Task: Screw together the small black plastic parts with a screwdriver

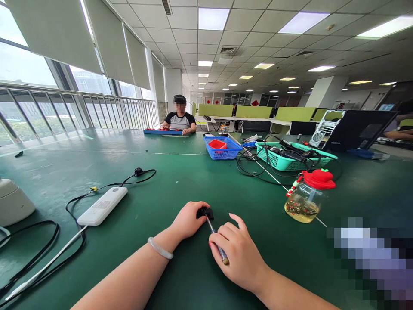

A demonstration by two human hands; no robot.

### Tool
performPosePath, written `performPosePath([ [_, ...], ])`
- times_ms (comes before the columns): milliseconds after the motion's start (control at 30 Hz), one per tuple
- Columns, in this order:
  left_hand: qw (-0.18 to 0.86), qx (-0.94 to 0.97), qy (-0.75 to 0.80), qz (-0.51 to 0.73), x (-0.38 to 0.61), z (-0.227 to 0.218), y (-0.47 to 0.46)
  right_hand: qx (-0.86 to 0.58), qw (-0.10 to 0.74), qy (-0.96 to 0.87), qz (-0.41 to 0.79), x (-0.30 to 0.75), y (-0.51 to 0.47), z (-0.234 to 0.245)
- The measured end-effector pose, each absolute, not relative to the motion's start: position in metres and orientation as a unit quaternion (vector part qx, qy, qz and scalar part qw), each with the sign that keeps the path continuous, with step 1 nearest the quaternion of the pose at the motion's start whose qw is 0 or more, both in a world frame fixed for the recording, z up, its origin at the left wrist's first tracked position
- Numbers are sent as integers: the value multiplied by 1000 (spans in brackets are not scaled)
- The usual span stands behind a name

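Observation:
My left hand (189, 219) rests on the green table (180, 181) with its fingers closed on a small black part (205, 212), holding it down. A pale bangle circles that wrist. My right hand (237, 254) is closed round a thin screwdriver (217, 241), gripped like a pen. The screwdriver's metal tip points up and away into the black part. Both hands sit near the table's front edge, close together.
A white power bank (102, 206) with black and white cables lies to the left. A glass jar with a red lid (306, 196) stands to the right. Further back are a blue basket (222, 148), a teal basket of cables (290, 157) and a seated person (180, 118).

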State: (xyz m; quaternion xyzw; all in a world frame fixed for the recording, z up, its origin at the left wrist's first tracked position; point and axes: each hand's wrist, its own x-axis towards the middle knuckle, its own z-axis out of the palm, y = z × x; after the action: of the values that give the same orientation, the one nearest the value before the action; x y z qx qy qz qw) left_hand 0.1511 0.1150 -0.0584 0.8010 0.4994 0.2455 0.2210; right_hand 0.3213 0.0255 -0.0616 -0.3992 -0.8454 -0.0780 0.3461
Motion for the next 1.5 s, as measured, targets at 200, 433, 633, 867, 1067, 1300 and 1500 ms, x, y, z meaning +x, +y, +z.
performPosePath([
  [200,220,803,500,240,151,-58,115,-392,334,-853,-83,322,26,-62],
  [433,218,803,500,241,151,-59,115,-391,310,-862,-87,322,26,-63],
  [633,222,801,501,239,151,-59,115,-396,329,-853,-80,321,25,-61],
  [867,225,800,500,243,151,-59,116,-406,338,-843,-102,321,25,-60],
  [1067,219,802,500,243,151,-59,116,-402,316,-854,-99,322,26,-61],
  [1300,214,806,493,247,151,-59,116,-381,277,-878,-85,323,27,-66],
  [1500,213,802,500,248,151,-61,117,-381,267,-882,-80,324,27,-66],
])
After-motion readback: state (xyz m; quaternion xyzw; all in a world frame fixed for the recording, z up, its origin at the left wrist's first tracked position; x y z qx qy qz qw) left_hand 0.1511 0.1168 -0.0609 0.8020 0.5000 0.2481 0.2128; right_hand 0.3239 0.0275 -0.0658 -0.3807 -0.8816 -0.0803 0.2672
